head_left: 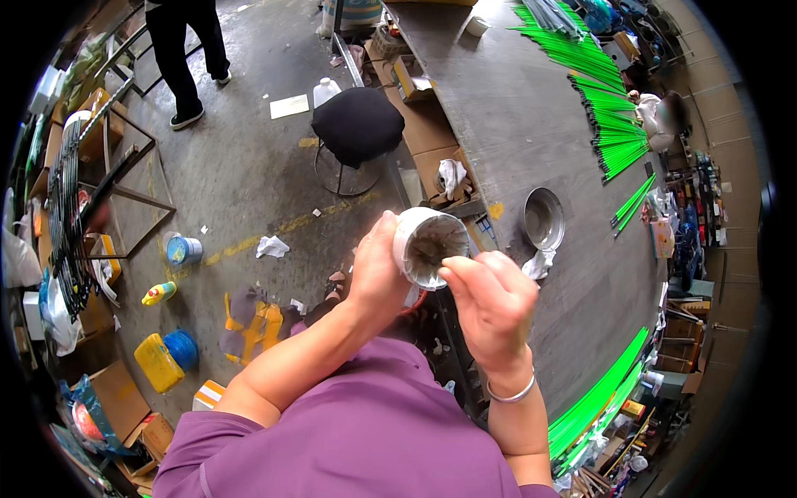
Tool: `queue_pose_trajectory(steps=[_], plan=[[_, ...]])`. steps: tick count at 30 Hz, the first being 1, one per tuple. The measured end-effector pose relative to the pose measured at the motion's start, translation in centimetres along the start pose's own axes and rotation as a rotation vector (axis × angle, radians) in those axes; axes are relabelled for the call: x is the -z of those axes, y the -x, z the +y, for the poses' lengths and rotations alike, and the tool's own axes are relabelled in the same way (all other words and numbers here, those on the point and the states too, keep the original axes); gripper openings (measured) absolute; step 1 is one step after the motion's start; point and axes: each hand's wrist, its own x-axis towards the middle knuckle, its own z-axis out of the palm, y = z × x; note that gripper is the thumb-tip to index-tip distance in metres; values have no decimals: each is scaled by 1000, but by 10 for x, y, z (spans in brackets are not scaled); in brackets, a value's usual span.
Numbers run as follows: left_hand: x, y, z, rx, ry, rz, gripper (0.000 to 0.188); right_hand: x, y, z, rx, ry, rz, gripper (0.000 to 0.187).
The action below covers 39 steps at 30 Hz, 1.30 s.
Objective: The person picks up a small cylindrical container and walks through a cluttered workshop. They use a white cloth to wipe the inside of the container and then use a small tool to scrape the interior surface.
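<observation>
My left hand [375,270] is wrapped round the side of a white plastic cup [405,231], tilted so that its mouth shows. Grey-brown residue [433,246] coats the cup's inner wall and bottom. At the cup's right rim, my right hand [496,305] has thumb and forefinger pinched together. Whatever sits between those fingertips is too small or hidden to name. To the right of the cup, a round metal bowl [541,217] rests on the grey table [581,274], with a crumpled white rag [540,264] beside it.
Bundles of bright green rods [610,124] line the table's far right side, and more green rods [594,407] lie nearer. A black-covered stool [359,124] stands beyond my left hand. On the floor are a blue-white bucket [183,249] and a yellow container [159,363]. Another person's legs [178,58] show at far left.
</observation>
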Motion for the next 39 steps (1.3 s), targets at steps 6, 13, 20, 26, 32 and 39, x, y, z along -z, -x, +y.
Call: queue_pose_trajectory(steps=[6, 13, 20, 26, 32, 39], plan=[[-1, -1, -1, -8, 20, 33, 39, 10, 3, 2, -140, -35, 23, 15], [1, -2, -1, -19, 52, 38, 34, 9, 3, 7, -134, -51, -41, 14], [-4, -4, 2, -14, 16, 24, 33, 9, 5, 14, -126, -43, -110, 14], [6, -7, 0, -40, 7, 0, 33, 16, -1, 13, -170, -12, -50, 14], [4, -5, -1, -29, 61, 24, 34, 21, -3, 13, -196, -13, -45, 16], [4, -7, 0, -37, -2, 62, 34, 15, 0, 16, -185, 36, -6, 15]])
